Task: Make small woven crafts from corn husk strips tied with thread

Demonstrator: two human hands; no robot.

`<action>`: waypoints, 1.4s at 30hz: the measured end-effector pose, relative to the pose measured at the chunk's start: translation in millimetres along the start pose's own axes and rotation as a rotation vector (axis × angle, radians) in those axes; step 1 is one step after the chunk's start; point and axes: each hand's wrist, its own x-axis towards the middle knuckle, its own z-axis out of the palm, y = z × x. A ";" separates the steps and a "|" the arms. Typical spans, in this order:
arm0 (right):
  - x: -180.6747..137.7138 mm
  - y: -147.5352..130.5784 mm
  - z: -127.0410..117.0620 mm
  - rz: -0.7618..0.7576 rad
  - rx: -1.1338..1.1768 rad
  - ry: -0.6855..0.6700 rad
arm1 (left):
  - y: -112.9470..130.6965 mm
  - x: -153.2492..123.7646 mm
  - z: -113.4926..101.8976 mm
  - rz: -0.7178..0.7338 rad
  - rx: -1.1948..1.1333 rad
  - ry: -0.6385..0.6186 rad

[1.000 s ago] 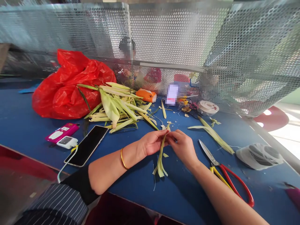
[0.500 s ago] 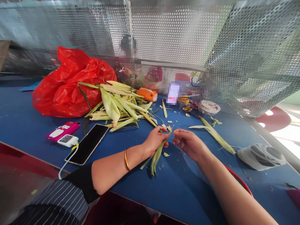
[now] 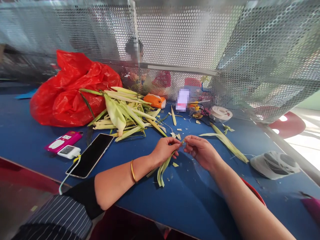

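Hands [image 3: 165, 150] [image 3: 202, 151] pinch husk strips [image 3: 163, 169] — slantwise, tails near-left.

Husk strips [image 3: 160, 175] partly hidden by left hand [image 3: 165, 150], screen [image 3: 183, 100] blurred, purple item [image 3: 311, 207] cropped

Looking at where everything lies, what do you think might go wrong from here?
1. The left hand pinches the leaf strips near one end, with the right hand close to that tip; if the grip loosens, they might slip apart.
2. The right forearm partly hides a red handle, so it might knock it.
3. The pale cable runs beside the striped sleeve, which might snag it.
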 end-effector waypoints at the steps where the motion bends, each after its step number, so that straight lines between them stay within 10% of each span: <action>1: -0.2 0.1 -0.6 -0.047 -0.087 0.031 | 0.4 0.4 -0.1 -0.018 -0.020 0.017; 5: 1.7 1.2 -14.0 -0.283 -0.705 0.191 | 1.5 2.5 -1.4 -0.048 -0.060 0.068; 9: 2.2 -0.9 -29.4 -0.292 -1.139 -0.014 | 0.2 3.2 -2.8 -0.041 0.000 0.062; 21: 7.9 10.8 -12.9 -0.497 -1.040 0.030 | -10.1 15.0 -15.4 0.176 0.501 -0.215; 42: 8.5 21.7 -5.8 -0.603 -1.037 0.054 | 14.9 7.3 -28.0 -0.255 0.223 -0.626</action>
